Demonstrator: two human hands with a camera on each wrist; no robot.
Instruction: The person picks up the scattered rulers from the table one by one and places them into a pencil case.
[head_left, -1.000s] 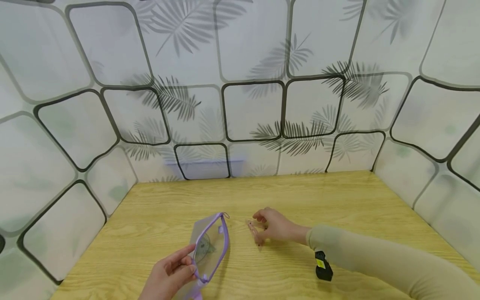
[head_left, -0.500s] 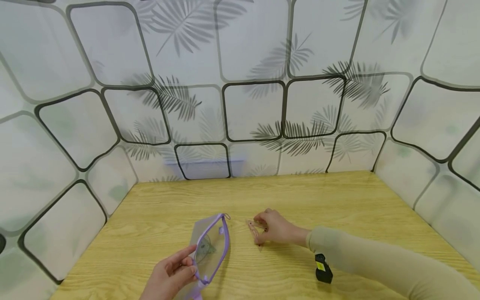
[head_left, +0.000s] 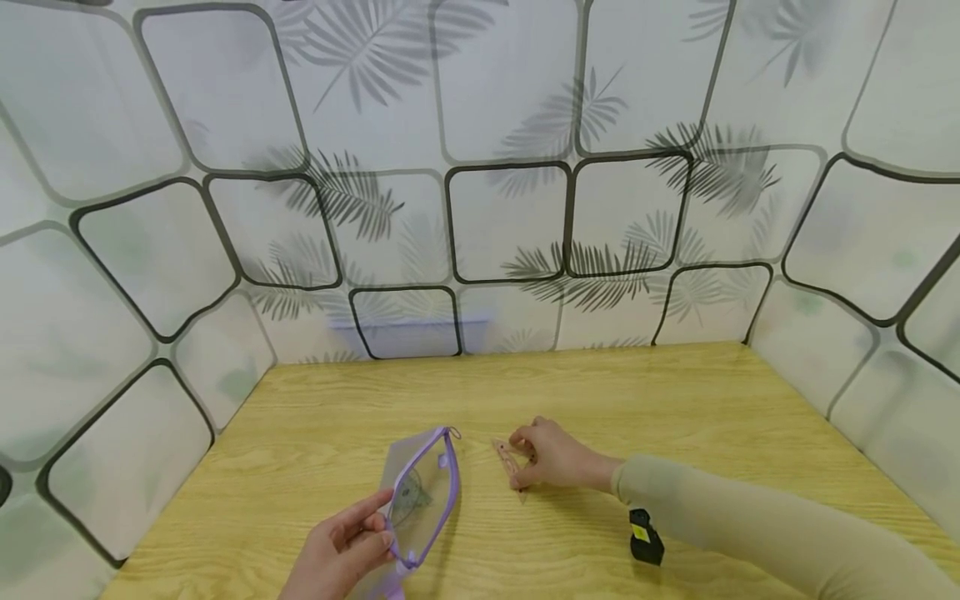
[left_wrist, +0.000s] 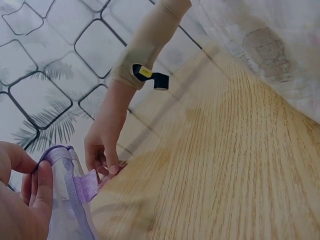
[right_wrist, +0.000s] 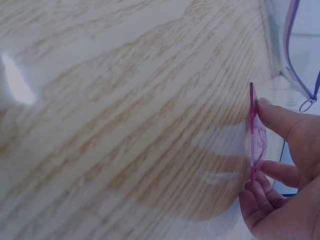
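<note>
My left hand (head_left: 341, 542) pinches the near side of the opening of a clear zip pouch (head_left: 450, 492) with purple trim. The pouch's mouth gapes to the right. Through its clear wall shows a greenish see-through piece with a rounded edge (head_left: 407, 493), its kind unclear. To the right of the pouch, my right hand (head_left: 555, 454) holds a small pink transparent set square (head_left: 506, 457) between thumb and fingertips, close to the tabletop. In the right wrist view the set square (right_wrist: 252, 130) appears almost edge-on, with the thumb at one end and the fingers at the other.
A wood-grain table (head_left: 600, 383) spreads under both hands, with patterned fabric walls (head_left: 510, 225) at the back and sides. A black device with a yellow label (head_left: 645, 537) hangs at my right wrist. Pale cloth (left_wrist: 270, 50) shows in the left wrist view.
Almost nothing differs. My right fingers and the set square shift very slightly to the right; the left hand and pouch stay in place.
</note>
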